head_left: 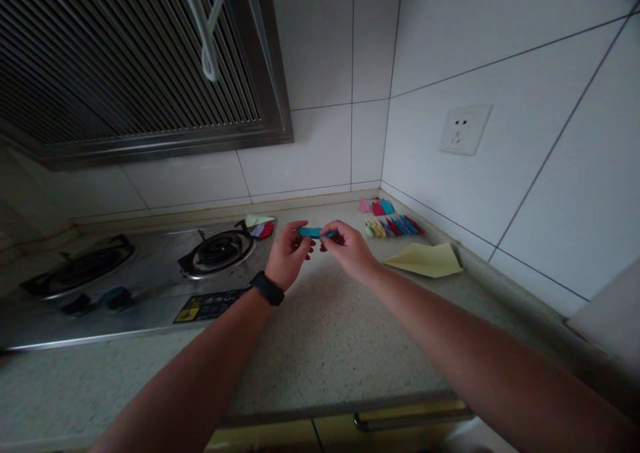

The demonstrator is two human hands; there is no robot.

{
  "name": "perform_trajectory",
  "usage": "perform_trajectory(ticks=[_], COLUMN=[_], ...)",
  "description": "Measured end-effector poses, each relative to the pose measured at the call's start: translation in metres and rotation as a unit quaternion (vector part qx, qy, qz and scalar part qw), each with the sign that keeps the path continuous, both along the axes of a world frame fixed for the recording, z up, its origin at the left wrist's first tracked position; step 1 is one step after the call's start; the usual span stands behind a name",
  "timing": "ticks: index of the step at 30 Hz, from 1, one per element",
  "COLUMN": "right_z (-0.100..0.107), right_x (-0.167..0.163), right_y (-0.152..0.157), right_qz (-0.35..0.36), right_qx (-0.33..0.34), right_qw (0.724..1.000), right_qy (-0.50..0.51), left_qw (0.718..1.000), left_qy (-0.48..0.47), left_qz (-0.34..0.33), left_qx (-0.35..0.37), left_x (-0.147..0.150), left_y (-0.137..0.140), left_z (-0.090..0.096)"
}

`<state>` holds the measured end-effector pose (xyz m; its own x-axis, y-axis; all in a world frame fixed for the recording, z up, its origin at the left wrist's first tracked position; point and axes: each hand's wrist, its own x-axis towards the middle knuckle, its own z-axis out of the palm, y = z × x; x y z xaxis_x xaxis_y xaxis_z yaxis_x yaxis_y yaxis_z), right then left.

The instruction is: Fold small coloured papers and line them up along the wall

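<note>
A narrow folded strip of blue paper [311, 232] is held up level above the counter, between my two hands. My left hand [289, 253], with a black watch on the wrist, pinches its left end between thumb and fingers. At the right end, my right hand [350, 246] grips the strip in the same way. Parts of the strip's ends are hidden behind the fingers. Beyond my right hand lie small folded paper pieces [393, 226] in a row, in yellow, purple, red and blue. Behind them sit pink, red and blue folded pieces [377, 207].
A creased yellow paper sheet [425, 259] lies on the speckled counter [320, 346] to the right. On the left is a gas stove [160, 293] with paper pieces [263, 229] at its back right corner. A range hood [150, 59] hangs above. A socket [465, 129] is on the wall.
</note>
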<state>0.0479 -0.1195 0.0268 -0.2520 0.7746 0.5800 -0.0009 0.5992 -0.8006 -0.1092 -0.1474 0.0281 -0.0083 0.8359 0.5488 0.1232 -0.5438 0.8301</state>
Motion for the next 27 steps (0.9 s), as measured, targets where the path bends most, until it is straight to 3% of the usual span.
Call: perform_trajectory(ticks=[8,15,22,27], right_z=[0.0001,-0.0013,-0.002,-0.0072], right_x=[0.0059,0.0072,0.0042,0.0032], right_y=[0.0041,0.0034,0.0026,0.0088], right_qz=[0.025,0.076,0.13,0.098], right_qx=[-0.02,-0.055,-0.168,-0.219], right_qw=[0.999,0.996,0.975,0.97], right_qy=[0.0,0.013,0.066,0.043], left_qw=[0.999,0.992,0.99,0.981], left_qy=[-0.034,-0.099,-0.116,-0.152], left_qz=[-0.021,-0.031,-0.017,-0.025], left_qx=[-0.007,-0.068,-0.083,-0.115], left_x=[-0.0055,-0.0084,-0.0075,-0.0077], left_y=[0.0047,0.0032,0.0045,0.0057], left_z=[-0.0009,0.0027,0.0032,0.0018])
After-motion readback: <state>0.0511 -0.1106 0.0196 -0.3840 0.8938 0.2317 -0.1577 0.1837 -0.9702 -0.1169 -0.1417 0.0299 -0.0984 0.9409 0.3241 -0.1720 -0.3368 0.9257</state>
